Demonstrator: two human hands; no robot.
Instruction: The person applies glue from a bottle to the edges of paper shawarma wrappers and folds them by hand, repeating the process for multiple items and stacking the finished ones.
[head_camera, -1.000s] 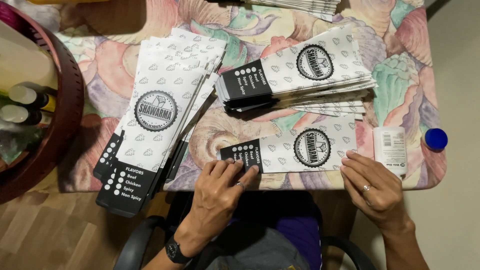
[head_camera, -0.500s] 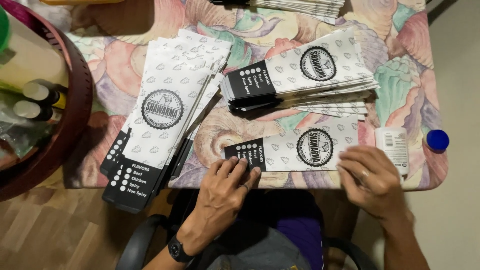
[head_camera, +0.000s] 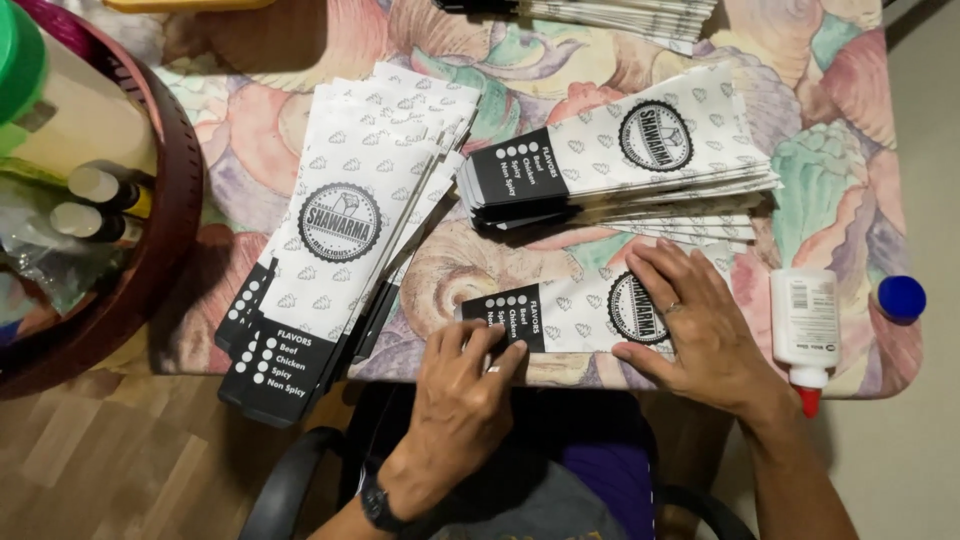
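Paper sleeve (head_camera: 575, 318), white with a black end, lies flat at the near edge of the table (head_camera: 850, 150), and we press it down with both hands: our left hand (head_camera: 462, 385) on the black end with fingers together and flat, our right hand (head_camera: 700, 325) spread over the white part, fingers apart. Beyond the sleeve sits a stack of sleeves (head_camera: 625, 160), left of it a fanned pile (head_camera: 340, 240), and right of it a glue bottle (head_camera: 805, 325) and a blue cap (head_camera: 901, 297).
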